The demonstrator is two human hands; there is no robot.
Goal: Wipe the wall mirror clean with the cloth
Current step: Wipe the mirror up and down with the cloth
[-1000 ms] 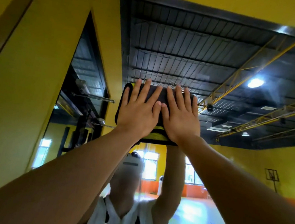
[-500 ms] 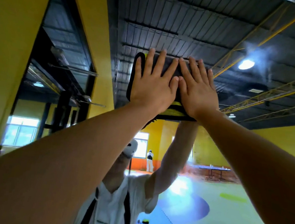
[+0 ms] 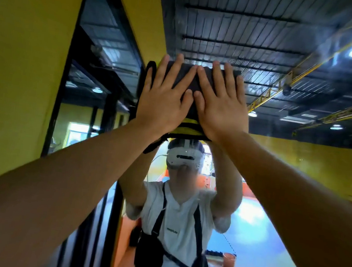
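The wall mirror point(image 3: 270, 45) fills nearly the whole view and reflects a dark ceiling and yellow walls. A dark grey cloth point(image 3: 191, 109) with a yellow lower edge lies flat against the glass just above the middle. My left hand point(image 3: 163, 100) presses on its left half, fingers spread and pointing up. My right hand point(image 3: 222, 108) presses on its right half in the same way, thumbs nearly touching. Both arms reach up from the lower corners. Much of the cloth is hidden under my palms.
In the glass I see my own reflection point(image 3: 177, 222) in a white shirt with dark straps, directly below the cloth. A reflected orange bucket point(image 3: 229, 262) stands on a coloured hall floor. A reflected dark doorway point(image 3: 101, 80) shows at left.
Both hands have slid the cloth down the glass, away from the mirror's top frame, which has left the view. My reflection now sits higher and larger in view.
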